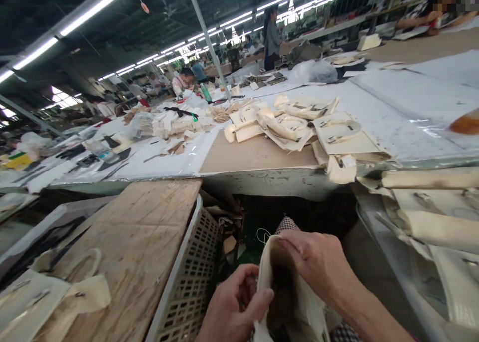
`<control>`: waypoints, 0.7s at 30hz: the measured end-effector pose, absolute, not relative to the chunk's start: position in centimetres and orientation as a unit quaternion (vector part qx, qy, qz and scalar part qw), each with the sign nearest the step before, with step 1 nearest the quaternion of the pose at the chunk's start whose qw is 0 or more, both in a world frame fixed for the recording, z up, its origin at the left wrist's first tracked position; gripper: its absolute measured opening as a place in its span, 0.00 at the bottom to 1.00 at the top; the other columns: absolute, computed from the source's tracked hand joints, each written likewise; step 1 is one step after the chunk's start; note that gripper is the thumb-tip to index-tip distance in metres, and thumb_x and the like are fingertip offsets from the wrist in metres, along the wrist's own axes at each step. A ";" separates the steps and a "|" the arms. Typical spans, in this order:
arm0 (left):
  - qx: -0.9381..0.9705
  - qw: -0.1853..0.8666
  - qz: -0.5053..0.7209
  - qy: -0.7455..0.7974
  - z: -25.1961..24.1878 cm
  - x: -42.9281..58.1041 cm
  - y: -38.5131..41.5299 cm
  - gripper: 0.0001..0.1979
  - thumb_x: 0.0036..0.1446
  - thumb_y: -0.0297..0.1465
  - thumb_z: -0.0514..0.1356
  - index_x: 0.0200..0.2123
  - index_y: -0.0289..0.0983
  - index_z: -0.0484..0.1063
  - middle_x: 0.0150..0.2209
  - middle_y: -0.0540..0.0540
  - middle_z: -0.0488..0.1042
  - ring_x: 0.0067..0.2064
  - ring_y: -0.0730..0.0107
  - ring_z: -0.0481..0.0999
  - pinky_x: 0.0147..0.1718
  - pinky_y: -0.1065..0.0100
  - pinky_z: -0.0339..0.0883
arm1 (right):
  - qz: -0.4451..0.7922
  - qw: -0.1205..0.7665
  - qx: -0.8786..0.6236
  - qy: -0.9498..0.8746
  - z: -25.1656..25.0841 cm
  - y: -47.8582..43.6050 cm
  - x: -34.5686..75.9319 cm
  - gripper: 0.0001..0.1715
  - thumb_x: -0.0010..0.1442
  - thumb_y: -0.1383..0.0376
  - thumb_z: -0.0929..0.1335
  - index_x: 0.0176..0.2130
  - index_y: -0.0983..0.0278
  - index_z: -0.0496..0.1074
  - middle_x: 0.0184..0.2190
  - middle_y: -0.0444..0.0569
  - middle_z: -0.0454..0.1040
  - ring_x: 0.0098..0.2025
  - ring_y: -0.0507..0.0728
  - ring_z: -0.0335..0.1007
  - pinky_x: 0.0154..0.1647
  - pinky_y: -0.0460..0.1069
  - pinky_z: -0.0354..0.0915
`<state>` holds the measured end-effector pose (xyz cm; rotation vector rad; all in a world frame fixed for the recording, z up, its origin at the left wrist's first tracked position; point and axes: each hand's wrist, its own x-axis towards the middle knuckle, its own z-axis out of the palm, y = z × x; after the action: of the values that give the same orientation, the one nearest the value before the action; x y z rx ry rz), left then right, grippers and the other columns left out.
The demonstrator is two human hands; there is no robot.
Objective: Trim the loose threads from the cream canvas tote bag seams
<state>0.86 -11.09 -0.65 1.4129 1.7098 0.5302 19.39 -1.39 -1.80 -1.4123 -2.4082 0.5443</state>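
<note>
A cream-coloured bag [264,277] stands open-mouthed in front of me at the bottom of the head view, its inside dark. At the far end of the mouth, my right hand [318,262] is closed on the rim, thumb and fingers pinching it. My left hand [237,302] is closed around the left wall, thumb at the mouth and fingers curled on the outer side. A loop of thin white cord [264,235] shows just beyond the bag. Checked cloth [287,224] peeks out behind my right hand.
Several similar cream bags [288,120] lie on the long worktable [258,155]. More are heaped at right [430,222] and on a wooden board [138,242] at left. A white plastic basket [194,267] stands beside the board. People work farther back.
</note>
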 end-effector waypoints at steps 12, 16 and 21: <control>0.738 0.077 0.157 0.652 -1.4 0.2 -11.8 0.19 0.67 0.27 0.48 0.23 0.37 0.67 0.22 0.51 0.68 0.22 0.75 0.68 0.23 0.73 0.58 | 0.167 0.187 -0.476 -0.843 -2.5 -1.9 18.9 0.17 0.66 0.67 0.61 0.38 0.57 0.78 0.33 0.44 0.83 0.28 0.58 0.78 0.23 0.49 0.53; 0.776 0.012 0.118 0.619 -1.9 -0.5 -11.5 0.19 0.67 0.26 0.48 0.21 0.38 0.64 0.20 0.52 0.67 0.19 0.76 0.68 0.21 0.72 0.54 | 0.175 0.197 -0.467 -0.844 -2.6 -1.8 18.6 0.15 0.64 0.69 0.62 0.39 0.58 0.78 0.32 0.44 0.83 0.28 0.57 0.78 0.24 0.48 0.53; 0.771 0.028 0.048 0.635 0.0 -0.5 -8.9 0.21 0.69 0.28 0.45 0.22 0.38 0.65 0.21 0.51 0.70 0.21 0.72 0.72 0.22 0.70 0.55 | 0.184 0.169 -0.465 -0.849 -2.3 -1.7 18.0 0.15 0.63 0.72 0.63 0.34 0.59 0.76 0.28 0.43 0.81 0.29 0.57 0.78 0.25 0.49 0.51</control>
<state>-0.48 -8.94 0.02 2.3803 1.9595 0.1476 17.98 -1.66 -2.35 -1.3204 -2.4145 0.5244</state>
